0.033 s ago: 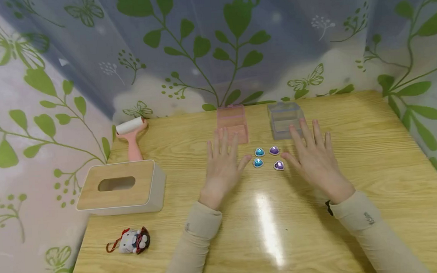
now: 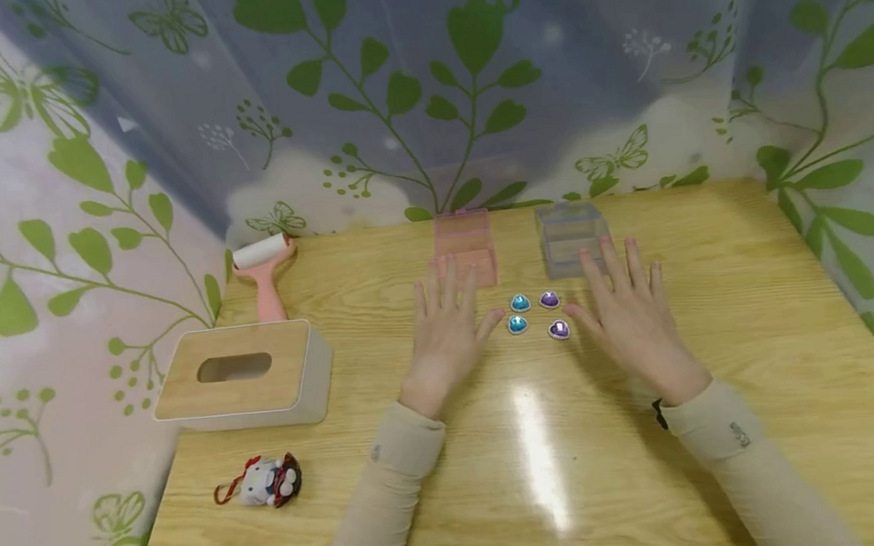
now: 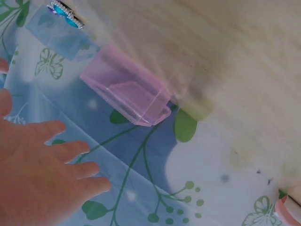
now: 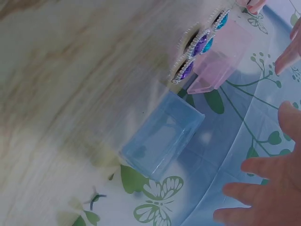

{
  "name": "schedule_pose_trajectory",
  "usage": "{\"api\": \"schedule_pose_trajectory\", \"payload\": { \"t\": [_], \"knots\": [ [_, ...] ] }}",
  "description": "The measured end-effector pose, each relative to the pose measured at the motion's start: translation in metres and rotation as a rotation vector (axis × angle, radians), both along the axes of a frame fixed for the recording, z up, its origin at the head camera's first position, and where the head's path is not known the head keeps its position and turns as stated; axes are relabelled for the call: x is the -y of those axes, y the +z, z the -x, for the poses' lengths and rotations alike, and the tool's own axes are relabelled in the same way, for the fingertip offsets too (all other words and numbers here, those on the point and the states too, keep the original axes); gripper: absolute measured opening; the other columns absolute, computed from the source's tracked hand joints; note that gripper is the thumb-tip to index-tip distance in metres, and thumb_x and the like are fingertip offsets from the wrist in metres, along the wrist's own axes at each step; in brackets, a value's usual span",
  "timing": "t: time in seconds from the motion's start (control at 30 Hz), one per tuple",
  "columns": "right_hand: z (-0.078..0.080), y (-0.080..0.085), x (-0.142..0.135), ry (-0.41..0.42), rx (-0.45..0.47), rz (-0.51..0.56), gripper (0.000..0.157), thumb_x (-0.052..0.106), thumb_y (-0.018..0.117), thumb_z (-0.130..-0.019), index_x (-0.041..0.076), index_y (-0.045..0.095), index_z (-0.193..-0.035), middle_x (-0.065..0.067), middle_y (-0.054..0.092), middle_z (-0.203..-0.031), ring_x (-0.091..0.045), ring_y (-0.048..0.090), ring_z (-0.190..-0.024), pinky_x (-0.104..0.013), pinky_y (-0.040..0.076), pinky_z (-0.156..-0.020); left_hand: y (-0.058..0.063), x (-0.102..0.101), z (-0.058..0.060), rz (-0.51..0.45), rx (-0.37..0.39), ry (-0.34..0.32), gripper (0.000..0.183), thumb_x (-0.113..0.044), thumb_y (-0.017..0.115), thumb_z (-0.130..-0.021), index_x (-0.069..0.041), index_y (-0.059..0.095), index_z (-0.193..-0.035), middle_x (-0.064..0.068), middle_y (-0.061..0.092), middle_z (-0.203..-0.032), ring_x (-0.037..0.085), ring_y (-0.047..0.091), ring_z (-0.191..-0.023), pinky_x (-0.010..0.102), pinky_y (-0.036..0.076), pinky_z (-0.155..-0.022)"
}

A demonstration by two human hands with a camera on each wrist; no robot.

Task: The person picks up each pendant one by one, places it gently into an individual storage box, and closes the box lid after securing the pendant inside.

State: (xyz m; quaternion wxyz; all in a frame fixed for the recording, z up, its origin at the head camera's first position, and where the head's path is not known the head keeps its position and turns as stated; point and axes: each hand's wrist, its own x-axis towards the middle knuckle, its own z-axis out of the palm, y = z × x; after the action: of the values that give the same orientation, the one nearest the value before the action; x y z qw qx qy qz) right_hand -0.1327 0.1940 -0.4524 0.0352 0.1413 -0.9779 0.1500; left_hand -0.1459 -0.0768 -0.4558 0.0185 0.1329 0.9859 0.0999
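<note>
The left hand and the right hand are lying palm down with fingers spread, gripping nothing; whether they are touching the pale wood-grain tabletop or hovering just over it, I cannot tell; between the thumbs, two blue faceted gems are sitting on the left, two purple heart-shaped gems on the right; handling is, I judge, not under way, for all four gems are lying loose outside both boxes and none is being picked up; silvery beaded rims are circling their glossy facets; beyond the left fingertips a translucent pink plastic box is standing, and by the right ones a translucent grey-blue plastic box, both showing smooth, straight-edged walls; farther left, a white tissue box with a flat wooden top is resting; behind it a pink-handled lint roller is lying, and nearer the person a small white figure with a red loop; behind everything, a blue-and-white leaf-printed sheet is hanging.
</note>
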Motion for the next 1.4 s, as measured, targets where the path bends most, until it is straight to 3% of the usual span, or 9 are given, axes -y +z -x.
{"api": "schedule_pose_trajectory", "payload": {
  "t": [0.1, 0.17, 0.27, 0.37, 0.43, 0.7, 0.83, 0.97, 1.4],
  "knots": [
    [0.002, 0.002, -0.002, 0.004, -0.061, 0.017, 0.075, 0.042, 0.056, -0.109, 0.008, 0.023, -0.167, -0.029, 0.016, -0.173, -0.056, 0.005, -0.161, -0.084, 0.013, -0.121, 0.004, 0.001, 0.000, -0.032, -0.004, 0.009, 0.077, -0.058, 0.040, -0.110, -0.016, 0.016, -0.170, 0.016, -0.006, -0.179, 0.038, -0.005, -0.167, 0.060, 0.002, -0.136],
    [0.005, 0.003, -0.004, 0.019, -0.140, 0.039, 0.072, 0.033, 0.064, -0.106, 0.005, 0.031, -0.163, -0.032, 0.034, -0.164, -0.058, 0.027, -0.154, -0.081, 0.028, -0.119, 0.007, 0.004, 0.001, -0.072, -0.013, 0.021, 0.078, -0.057, 0.043, -0.109, -0.013, 0.018, -0.170, 0.018, -0.001, -0.179, 0.038, -0.003, -0.167, 0.059, 0.002, -0.136],
    [0.012, 0.003, -0.006, 0.055, -0.269, 0.055, 0.066, 0.022, 0.076, -0.098, 0.000, 0.046, -0.152, -0.032, 0.057, -0.138, -0.052, 0.056, -0.123, -0.066, 0.052, -0.100, 0.012, 0.010, 0.005, -0.148, -0.032, 0.036, 0.081, -0.055, 0.049, -0.108, -0.007, 0.021, -0.168, 0.021, 0.006, -0.178, 0.040, 0.001, -0.166, 0.058, 0.004, -0.136],
    [0.018, 0.003, -0.007, 0.096, -0.314, 0.030, 0.061, 0.016, 0.081, -0.093, -0.002, 0.055, -0.145, -0.027, 0.065, -0.116, -0.044, 0.063, -0.098, -0.054, 0.057, -0.081, 0.013, 0.016, 0.011, -0.221, -0.044, 0.045, 0.085, -0.051, 0.054, -0.107, -0.004, 0.018, -0.168, 0.022, 0.010, -0.177, 0.042, 0.009, -0.165, 0.056, 0.010, -0.136],
    [0.023, 0.003, -0.006, 0.119, -0.283, 0.000, 0.056, 0.016, 0.081, -0.093, -0.002, 0.058, -0.142, -0.026, 0.069, -0.112, -0.042, 0.067, -0.093, -0.051, 0.060, -0.075, 0.013, 0.019, 0.017, -0.268, -0.048, 0.045, 0.086, -0.048, 0.056, -0.107, -0.004, 0.015, -0.168, 0.023, 0.015, -0.176, 0.043, 0.016, -0.164, 0.055, 0.015, -0.135],
    [0.045, -0.006, 0.009, 0.200, 0.052, -0.061, 0.038, 0.021, 0.076, -0.098, 0.003, 0.067, -0.130, -0.020, 0.075, -0.110, -0.032, 0.073, -0.079, -0.042, 0.060, -0.058, 0.007, 0.028, 0.043, -0.404, 0.024, 0.100, 0.086, -0.041, 0.066, -0.104, -0.012, 0.017, -0.169, 0.022, 0.034, -0.167, 0.042, 0.038, -0.154, 0.058, 0.048, -0.118],
    [0.052, -0.012, 0.017, 0.246, 0.071, -0.083, 0.026, 0.020, 0.078, -0.097, 0.002, 0.069, -0.114, -0.013, 0.074, -0.096, -0.021, 0.065, -0.067, -0.036, 0.055, -0.056, 0.004, 0.030, 0.057, -0.457, 0.081, 0.125, 0.085, -0.038, 0.068, -0.103, -0.008, 0.021, -0.167, 0.023, 0.039, -0.162, 0.042, 0.044, -0.149, 0.057, 0.048, -0.119],
    [0.056, -0.018, 0.023, 0.255, 0.058, -0.112, 0.021, 0.020, 0.078, -0.097, 0.004, 0.070, -0.106, -0.011, 0.071, -0.096, -0.022, 0.067, -0.071, -0.038, 0.058, -0.060, 0.001, 0.034, 0.068, -0.492, 0.160, 0.142, 0.086, -0.036, 0.068, -0.104, -0.006, 0.019, -0.167, 0.025, 0.033, -0.165, 0.043, 0.040, -0.152, 0.057, 0.042, -0.124],
    [0.060, -0.026, 0.028, 0.227, 0.120, -0.148, 0.025, 0.022, 0.079, -0.096, 0.002, 0.073, -0.110, -0.015, 0.072, -0.104, -0.030, 0.072, -0.080, -0.044, 0.061, -0.063, -0.006, 0.041, 0.088, -0.575, 0.333, 0.171, 0.087, -0.037, 0.066, -0.104, -0.007, 0.015, -0.168, 0.025, 0.018, -0.174, 0.046, 0.027, -0.159, 0.061, 0.029, -0.130]
  ]
}}
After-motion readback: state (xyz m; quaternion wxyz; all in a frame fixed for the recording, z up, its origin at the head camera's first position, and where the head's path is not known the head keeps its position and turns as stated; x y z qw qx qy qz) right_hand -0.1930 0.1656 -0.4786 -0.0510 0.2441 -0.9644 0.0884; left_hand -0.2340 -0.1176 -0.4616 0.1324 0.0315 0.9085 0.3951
